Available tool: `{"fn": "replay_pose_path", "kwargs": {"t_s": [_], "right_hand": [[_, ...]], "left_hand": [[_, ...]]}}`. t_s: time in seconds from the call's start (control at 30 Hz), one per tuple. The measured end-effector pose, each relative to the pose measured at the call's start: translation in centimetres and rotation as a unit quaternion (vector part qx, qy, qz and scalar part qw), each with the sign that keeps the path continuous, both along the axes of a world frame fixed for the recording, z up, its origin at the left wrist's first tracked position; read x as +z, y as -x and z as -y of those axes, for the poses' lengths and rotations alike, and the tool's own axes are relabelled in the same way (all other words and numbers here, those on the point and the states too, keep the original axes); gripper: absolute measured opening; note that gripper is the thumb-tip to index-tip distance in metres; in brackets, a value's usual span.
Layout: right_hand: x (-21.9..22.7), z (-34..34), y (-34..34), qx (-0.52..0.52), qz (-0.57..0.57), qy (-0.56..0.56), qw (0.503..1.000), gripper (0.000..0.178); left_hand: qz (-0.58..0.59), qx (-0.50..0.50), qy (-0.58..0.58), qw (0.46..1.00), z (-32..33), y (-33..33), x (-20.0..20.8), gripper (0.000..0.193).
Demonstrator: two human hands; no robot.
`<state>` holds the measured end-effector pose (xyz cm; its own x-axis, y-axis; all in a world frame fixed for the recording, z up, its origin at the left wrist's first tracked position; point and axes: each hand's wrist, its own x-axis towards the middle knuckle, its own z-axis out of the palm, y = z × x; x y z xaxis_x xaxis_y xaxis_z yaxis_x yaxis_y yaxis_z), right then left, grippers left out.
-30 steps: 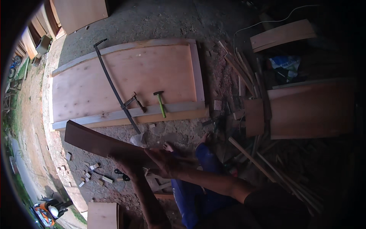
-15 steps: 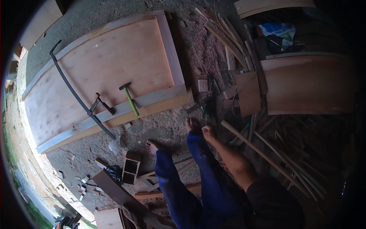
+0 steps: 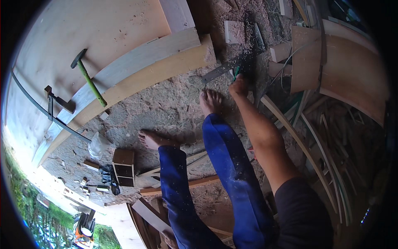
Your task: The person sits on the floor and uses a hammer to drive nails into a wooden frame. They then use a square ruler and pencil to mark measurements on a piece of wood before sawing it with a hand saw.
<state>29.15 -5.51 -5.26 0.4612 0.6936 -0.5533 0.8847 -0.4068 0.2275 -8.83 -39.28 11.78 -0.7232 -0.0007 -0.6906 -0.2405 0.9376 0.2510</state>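
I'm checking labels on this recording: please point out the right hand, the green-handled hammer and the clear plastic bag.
Right hand (image 3: 239,86): head view, on the middle of the hand.
Green-handled hammer (image 3: 90,81): head view, midway along the handle.
Clear plastic bag (image 3: 98,146): head view, on its crumpled middle.

Toward seven o'clock, a flat, narrow board (image 3: 152,216) slants from ten down to four o'clock – its face smooth and pale greyish, its lower end partly hidden. Toward one o'clock is a slim green object (image 3: 236,73) – tilted, pointing just past twelve, its exact kind unclear.
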Motion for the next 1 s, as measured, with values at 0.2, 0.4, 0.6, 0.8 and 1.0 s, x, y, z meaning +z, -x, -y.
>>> {"fn": "replay_pose_path", "kwargs": {"t_s": [0.2,0.4,0.6,0.8,1.0], "right_hand": [[1.3,1.4,-1.4,0.129,-0.051,-0.033,0.99,0.067],[1.9,0.9,0.2,-0.07,-0.013,0.02,0.997,0.064],[1.6,2.7,-2.7,-0.058,-0.013,-0.057,0.997,0.057],[-1.8,2.3,-4.6,-0.09,-0.014,-0.077,0.993,0.05],[-1.7,-1.7,-1.3,-0.098,-0.086,-0.152,0.98,0.043]], "left_hand": [[-0.009,0.034,-0.009,0.999,-4.7,-3.4,-5.3,0.08],[-0.024,0.055,-0.004,0.998,-7.9,-5.2,-8.9,0.081],[-0.045,0.076,0.006,0.996,-9.5,-6.3,-11.2,0.081],[-0.05,0.086,0.008,0.995,-11.1,-7.9,-12.6,0.082],[-0.068,0.099,0.022,0.992,-11.1,-9.0,-13.4,0.083]]}}
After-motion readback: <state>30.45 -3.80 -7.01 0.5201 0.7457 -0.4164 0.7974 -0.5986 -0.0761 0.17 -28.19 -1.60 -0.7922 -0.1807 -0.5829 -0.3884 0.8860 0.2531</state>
